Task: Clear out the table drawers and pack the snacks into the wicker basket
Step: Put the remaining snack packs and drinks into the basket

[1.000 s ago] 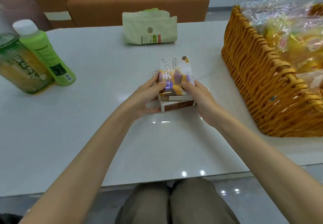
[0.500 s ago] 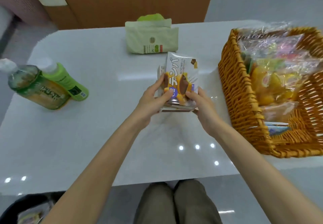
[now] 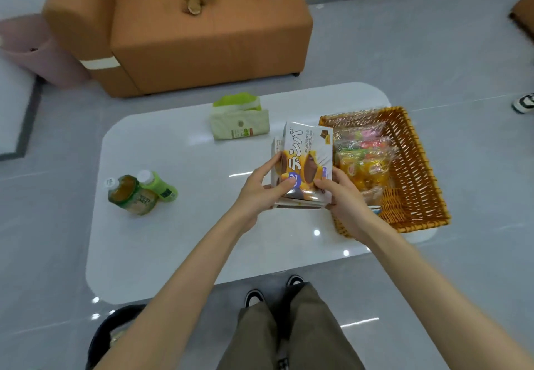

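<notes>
I hold a small stack of snack boxes (image 3: 306, 161) up in the air over the white table (image 3: 173, 225), just left of the wicker basket (image 3: 416, 173). The front box is white with orange and brown print and is tilted up toward me. My left hand (image 3: 260, 193) grips the stack's left side, thumb on its face. My right hand (image 3: 344, 199) grips the right side at the basket's near-left corner. Clear bags of yellow and pink sweets (image 3: 361, 161) fill the basket's left half.
Two green bottles (image 3: 141, 192) stand at the table's left. A pale green tissue pack (image 3: 239, 121) lies at the far edge. An orange sofa (image 3: 202, 31) with plush toys sits beyond. A black bin (image 3: 112, 332) stands by my left knee.
Both hands have lifted the stack of boxes off the table and carried it right, up to the basket. My head has risen, so the table looks smaller.
</notes>
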